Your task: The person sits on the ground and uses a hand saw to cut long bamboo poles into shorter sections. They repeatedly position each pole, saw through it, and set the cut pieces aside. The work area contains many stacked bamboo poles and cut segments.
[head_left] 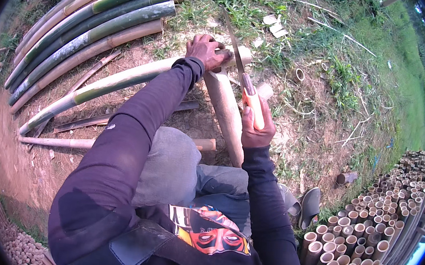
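My right hand (258, 129) is closed round the orange and pale handle of a handsaw (236, 56). Its thin blade points up and away, crossing the bamboo pole (125, 75) near the pole's right end. Just left of the blade, my left hand (209, 53) presses down with its fingers curled over that pole. The pole slopes from the ground at the left up to a thick pale log (223, 110), which lies under it near my left hand. A short pale cylindrical piece (265, 91) lies beside the saw handle, partly hidden.
Several long green and tan bamboo poles (99, 25) lie side by side at the upper left. Many cut bamboo tubes (362, 231) stand stacked at the lower right. A grey slipper (310, 207) lies near my right forearm. Bamboo offcuts (297, 74) and strips litter the grass.
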Tool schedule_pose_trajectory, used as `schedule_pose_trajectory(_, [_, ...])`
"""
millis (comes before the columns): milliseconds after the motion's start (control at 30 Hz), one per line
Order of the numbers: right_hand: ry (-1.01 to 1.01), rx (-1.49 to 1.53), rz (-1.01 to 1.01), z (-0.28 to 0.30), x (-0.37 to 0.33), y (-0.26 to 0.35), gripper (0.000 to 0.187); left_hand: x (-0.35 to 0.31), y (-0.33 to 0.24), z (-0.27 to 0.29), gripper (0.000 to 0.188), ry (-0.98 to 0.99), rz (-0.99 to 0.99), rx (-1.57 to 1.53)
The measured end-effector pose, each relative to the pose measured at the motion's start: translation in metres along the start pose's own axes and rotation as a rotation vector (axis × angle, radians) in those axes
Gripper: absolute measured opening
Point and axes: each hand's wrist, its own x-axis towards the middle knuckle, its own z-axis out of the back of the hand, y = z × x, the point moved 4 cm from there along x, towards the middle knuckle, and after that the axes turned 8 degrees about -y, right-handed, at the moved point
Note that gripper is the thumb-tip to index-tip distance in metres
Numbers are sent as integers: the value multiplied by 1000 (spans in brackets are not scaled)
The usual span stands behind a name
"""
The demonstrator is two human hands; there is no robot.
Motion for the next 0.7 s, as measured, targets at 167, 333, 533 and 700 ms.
schedule_pose_trajectory(167, [-16,91,-66,0,11,25,44,-42,58,47,94,-33,-153,313])
schedule_pose_trajectory(333, [21,-3,-26,-6,15,34,44,-53,84,51,59,157,-43,368])
schedule_pose_trajectory(533, [24,27,-172,74,-77,55,51,-49,79,56,58,225,4,395])
schedule_pose_trajectory(700, [30,134,-232,65,-83,64,49,-52,80,55,57,208,-12,388])
